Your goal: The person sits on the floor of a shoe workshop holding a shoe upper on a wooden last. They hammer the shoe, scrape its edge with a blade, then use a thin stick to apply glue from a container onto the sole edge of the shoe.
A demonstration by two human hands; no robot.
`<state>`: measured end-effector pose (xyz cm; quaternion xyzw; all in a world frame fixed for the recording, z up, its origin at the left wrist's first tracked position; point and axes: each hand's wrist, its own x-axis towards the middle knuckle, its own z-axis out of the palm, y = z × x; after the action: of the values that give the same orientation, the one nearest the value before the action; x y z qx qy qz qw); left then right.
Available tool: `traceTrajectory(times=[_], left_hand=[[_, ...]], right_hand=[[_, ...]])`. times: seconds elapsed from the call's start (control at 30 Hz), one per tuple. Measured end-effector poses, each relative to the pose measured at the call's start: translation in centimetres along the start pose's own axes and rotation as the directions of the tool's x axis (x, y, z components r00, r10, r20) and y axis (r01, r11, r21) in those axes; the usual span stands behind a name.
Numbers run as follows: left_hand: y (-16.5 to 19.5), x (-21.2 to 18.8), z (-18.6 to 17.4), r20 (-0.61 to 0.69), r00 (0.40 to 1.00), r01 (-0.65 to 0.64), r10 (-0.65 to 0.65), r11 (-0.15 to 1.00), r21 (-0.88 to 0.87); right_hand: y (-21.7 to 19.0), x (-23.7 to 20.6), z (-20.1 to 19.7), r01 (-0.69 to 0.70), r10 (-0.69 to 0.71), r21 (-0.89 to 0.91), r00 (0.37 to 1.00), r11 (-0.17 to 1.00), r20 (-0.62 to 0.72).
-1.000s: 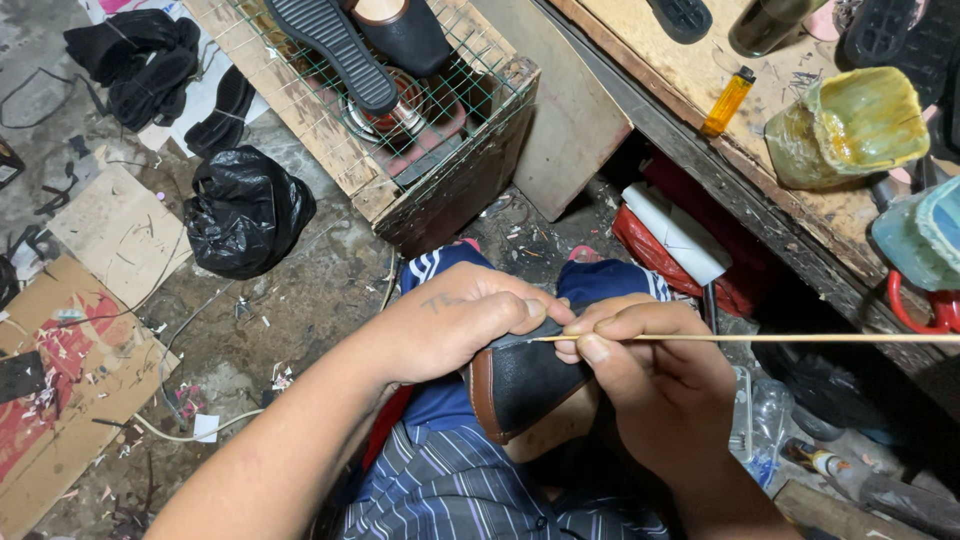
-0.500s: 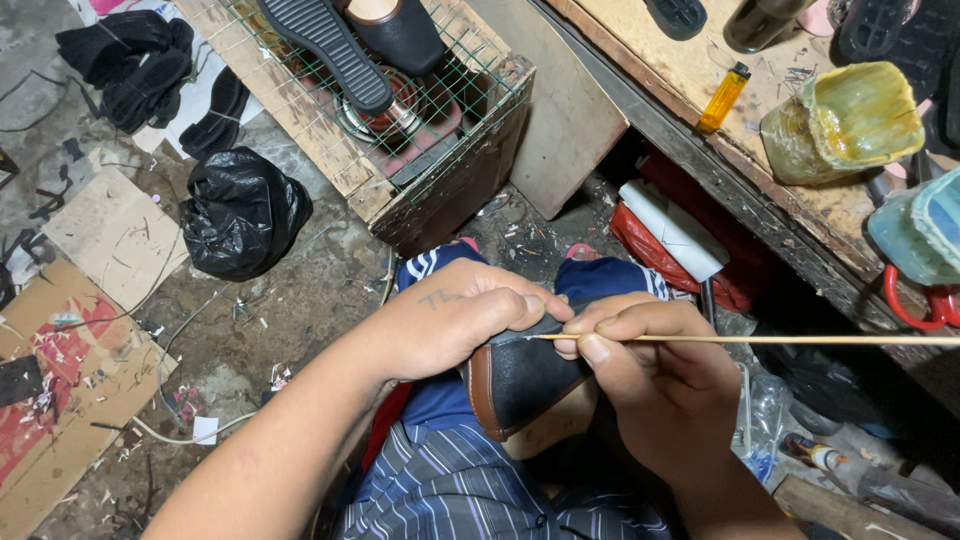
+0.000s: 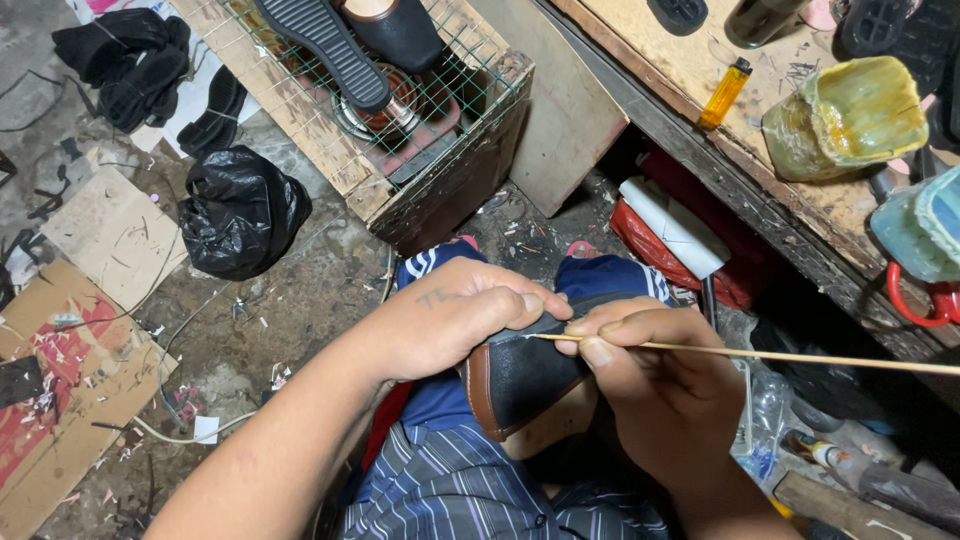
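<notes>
Resting on the lap: black shoe upper (image 3: 525, 375) with brown edge. Left hand (image 3: 455, 315) clamping it closed-fisted; right hand (image 3: 650, 385) pinching a thin stick (image 3: 760, 353), tip touching the edge. Probably spreading glue; steady strokes needed next. Stick tip and shoe underside staying hidden.

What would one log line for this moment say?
left hand: grips black shoe on lap | right hand: holds thin stick, tip at shoe edge
</notes>
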<state>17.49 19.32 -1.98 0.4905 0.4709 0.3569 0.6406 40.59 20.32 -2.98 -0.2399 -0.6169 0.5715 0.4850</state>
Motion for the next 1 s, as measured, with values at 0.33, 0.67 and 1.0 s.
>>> traceTrajectory(times=[0.33,0.67,1.0], left_hand=[[0.10,0.13,-0.13,0.005,1.000,0.020,-0.020,1.000,-0.018],[-0.03,0.07,-0.22,0.014,1.000,0.002,-0.002,1.000,0.001],[-0.28,0.23,0.12,0.018,1.000,-0.009,0.010,1.000,-0.027]], right_hand=[[-0.08,0.40,-0.12,0.015,-0.013,-0.089,1.000,0.996,0.028],[0.33,0.56,-0.17,0.005,-0.006,-0.035,1.000,0.999,-0.016],[0.31,0.04,-0.30,-0.056,0.057,0.049,0.998,0.997,-0.026]])
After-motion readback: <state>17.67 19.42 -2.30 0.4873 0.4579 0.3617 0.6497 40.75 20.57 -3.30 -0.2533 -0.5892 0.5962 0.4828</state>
